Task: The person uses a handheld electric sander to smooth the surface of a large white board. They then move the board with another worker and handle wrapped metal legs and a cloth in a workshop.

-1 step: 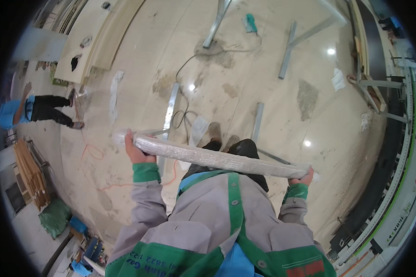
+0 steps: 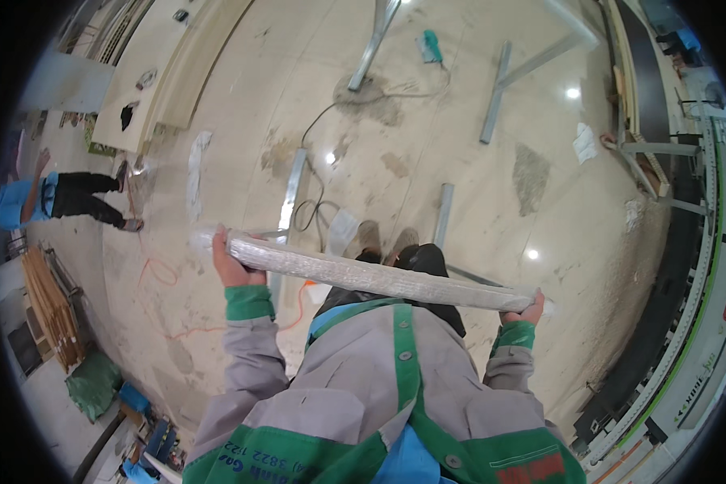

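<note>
A long flat panel wrapped in clear plastic and whitish padding [image 2: 371,276] is held across my body, its left end slightly farther from me than its right. My left hand [image 2: 235,260] grips it close to the left end, thumb up along the edge. Around the right end my right hand [image 2: 527,307] is closed, with fingers partly hidden by the wrap. The panel hangs above the floor and hides part of my legs.
Metal frame legs [image 2: 292,194] stand ahead on the tiled floor. A green corded tool [image 2: 430,47] lies there, its dark cable trailing toward me. An orange hose [image 2: 187,331] runs at left. Another person [image 2: 64,195] stands far left, beside a board-topped table [image 2: 149,77]. A long machine [image 2: 714,323] borders the right.
The view has shifted very slightly. Both hands keep their hold on the wrapped panel, and the other person stands in nearly the same place.
</note>
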### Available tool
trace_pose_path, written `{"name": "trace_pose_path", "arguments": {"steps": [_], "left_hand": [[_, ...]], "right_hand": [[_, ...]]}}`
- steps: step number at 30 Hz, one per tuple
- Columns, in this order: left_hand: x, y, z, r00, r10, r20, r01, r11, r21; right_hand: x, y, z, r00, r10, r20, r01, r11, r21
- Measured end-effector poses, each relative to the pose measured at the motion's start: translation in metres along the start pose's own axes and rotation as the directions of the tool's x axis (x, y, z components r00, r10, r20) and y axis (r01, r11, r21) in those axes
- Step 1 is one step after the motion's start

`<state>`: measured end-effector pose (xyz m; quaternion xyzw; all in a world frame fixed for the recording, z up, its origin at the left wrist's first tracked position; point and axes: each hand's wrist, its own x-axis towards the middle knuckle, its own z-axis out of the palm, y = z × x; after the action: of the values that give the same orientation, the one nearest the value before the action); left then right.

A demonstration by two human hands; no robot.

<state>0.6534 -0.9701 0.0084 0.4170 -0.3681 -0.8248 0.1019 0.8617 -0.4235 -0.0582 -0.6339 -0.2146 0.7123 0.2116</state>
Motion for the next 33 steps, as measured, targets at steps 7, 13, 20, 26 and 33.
{"name": "trace_pose_path", "arguments": {"steps": [7,13,20,26,33], "left_hand": [[0.014,-0.008,0.184,0.988,0.126,0.087,-0.128,0.992,0.018],[0.052,-0.028,0.323,0.986,0.116,0.118,-0.122,0.992,0.039],[0.150,-0.075,0.452,0.994,0.111,0.020,-0.111,0.994,-0.014],[0.277,-0.125,0.579,0.998,-0.023,0.064,0.025,0.999,-0.020],[0.374,-0.187,0.746,0.996,-0.087,0.033,0.089,0.994,-0.064]], "right_hand": [[0.014,-0.069,0.148,0.999,0.037,0.015,-0.038,0.998,0.045],[0.069,-0.114,0.262,0.995,0.053,0.089,-0.065,0.988,0.141],[0.145,-0.163,0.414,0.978,0.124,0.170,-0.146,0.981,0.127],[0.228,-0.198,0.556,0.944,0.088,0.318,-0.130,0.985,0.113],[0.277,-0.240,0.706,0.970,0.020,0.242,-0.103,0.936,0.336]]}}
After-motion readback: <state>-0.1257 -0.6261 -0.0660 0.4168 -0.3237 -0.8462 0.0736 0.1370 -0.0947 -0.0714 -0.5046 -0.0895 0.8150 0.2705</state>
